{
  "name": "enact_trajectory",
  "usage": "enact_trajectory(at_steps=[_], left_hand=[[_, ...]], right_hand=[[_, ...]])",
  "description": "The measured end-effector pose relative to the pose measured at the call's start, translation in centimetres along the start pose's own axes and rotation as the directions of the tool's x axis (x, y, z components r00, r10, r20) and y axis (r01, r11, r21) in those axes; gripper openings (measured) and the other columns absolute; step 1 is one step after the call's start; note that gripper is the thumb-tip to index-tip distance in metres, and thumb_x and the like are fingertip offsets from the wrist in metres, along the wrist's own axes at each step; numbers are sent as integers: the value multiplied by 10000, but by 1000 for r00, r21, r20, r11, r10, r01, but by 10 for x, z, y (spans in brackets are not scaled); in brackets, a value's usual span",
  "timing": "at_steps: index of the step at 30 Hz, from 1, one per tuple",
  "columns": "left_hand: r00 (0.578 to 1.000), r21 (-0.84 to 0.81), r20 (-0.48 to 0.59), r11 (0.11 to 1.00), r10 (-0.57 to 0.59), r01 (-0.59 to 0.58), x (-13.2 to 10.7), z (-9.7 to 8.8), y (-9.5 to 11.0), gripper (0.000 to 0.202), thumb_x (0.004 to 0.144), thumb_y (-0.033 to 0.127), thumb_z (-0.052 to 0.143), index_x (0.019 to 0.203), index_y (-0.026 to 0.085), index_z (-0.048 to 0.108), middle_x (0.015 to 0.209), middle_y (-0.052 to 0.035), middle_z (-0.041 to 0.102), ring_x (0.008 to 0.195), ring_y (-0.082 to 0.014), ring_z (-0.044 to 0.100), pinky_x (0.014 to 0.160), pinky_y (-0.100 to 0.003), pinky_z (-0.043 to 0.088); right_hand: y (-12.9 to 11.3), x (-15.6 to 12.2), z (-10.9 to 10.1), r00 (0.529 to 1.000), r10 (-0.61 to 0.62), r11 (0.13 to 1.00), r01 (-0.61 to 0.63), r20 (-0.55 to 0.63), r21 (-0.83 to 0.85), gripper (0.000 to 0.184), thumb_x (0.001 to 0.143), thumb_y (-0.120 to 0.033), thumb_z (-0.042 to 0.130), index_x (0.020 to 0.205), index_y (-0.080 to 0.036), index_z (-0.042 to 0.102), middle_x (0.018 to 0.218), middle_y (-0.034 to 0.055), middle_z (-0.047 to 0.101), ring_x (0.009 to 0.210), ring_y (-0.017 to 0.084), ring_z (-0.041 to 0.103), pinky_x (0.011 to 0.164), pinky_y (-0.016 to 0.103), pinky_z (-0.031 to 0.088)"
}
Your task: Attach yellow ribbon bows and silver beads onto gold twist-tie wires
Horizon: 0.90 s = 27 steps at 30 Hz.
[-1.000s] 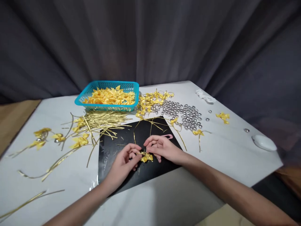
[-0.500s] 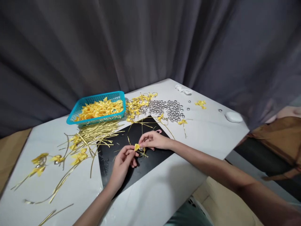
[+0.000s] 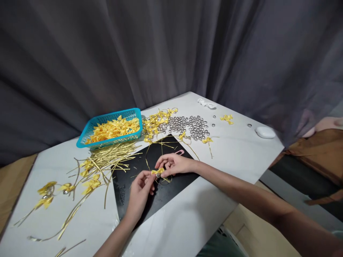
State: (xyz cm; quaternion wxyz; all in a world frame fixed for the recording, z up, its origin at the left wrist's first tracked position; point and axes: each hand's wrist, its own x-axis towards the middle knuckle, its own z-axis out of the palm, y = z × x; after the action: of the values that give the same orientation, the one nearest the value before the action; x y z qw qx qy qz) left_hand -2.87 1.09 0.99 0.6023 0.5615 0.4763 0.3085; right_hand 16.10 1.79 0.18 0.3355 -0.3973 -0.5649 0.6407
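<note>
Left hand (image 3: 140,187) and right hand (image 3: 173,165) both pinched one yellow bow (image 3: 157,172) just above the black mat (image 3: 166,191); several tied bows (image 3: 89,184) lay finished at left, with basket (image 3: 107,117), gold ties (image 3: 112,153) and silver bells (image 3: 187,124) stocked, unused.

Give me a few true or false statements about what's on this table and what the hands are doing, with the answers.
1. The left hand and right hand both pinch one yellow bow above the black mat. True.
2. The blue basket is empty. False: it holds yellow ribbon pieces.
3. The silver beads lie in the basket. False: they lie loose on the table, to the right of it.
4. Gold strips are piled in front of the basket. True.
</note>
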Motion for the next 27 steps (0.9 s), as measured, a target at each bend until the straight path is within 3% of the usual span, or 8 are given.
enact_trajectory(at_steps=[4,11,20,24,27], left_hand=[[1000,-1,2,1000,-11,11,0,0,1,346,669,488,665,681,156,568,473,64,485,428,-68,425,414,-163,353],[1000,-3,18,1000,-18,18,1,1,1,348,706,486,638,639,152,564,510,50,514,445,-63,424,431,-162,354],[999,-48,3,998,-48,48,-2,1,1,353,691,487,661,643,154,554,534,50,516,459,-59,425,441,-159,355],[998,-129,-13,990,-58,56,-1,2,-2,395,695,547,625,781,165,577,601,42,543,464,-62,451,429,-164,367],[999,-186,-15,981,-51,47,1,2,-5,435,677,575,628,809,164,575,598,38,543,442,-63,452,401,-166,353]], right_hand=[[2,1,0,1000,3,1000,-3,-10,-10,455,596,-323,784,942,-105,586,814,3,600,503,-16,445,446,102,331],[0,-1,4,1000,7,1000,-7,11,-16,449,631,-362,756,945,-98,574,721,-15,586,496,-1,405,427,116,279],[-7,-4,7,999,-9,996,6,-33,-94,379,658,-350,731,900,-93,595,597,-63,467,475,6,313,420,141,231],[-23,0,-10,995,-25,978,4,-98,-206,371,688,-359,706,929,-102,589,533,-87,389,450,9,298,412,138,231],[-43,24,-38,980,-54,947,-10,-189,-321,364,744,-375,666,969,-105,569,587,-71,444,426,3,311,397,135,258]])
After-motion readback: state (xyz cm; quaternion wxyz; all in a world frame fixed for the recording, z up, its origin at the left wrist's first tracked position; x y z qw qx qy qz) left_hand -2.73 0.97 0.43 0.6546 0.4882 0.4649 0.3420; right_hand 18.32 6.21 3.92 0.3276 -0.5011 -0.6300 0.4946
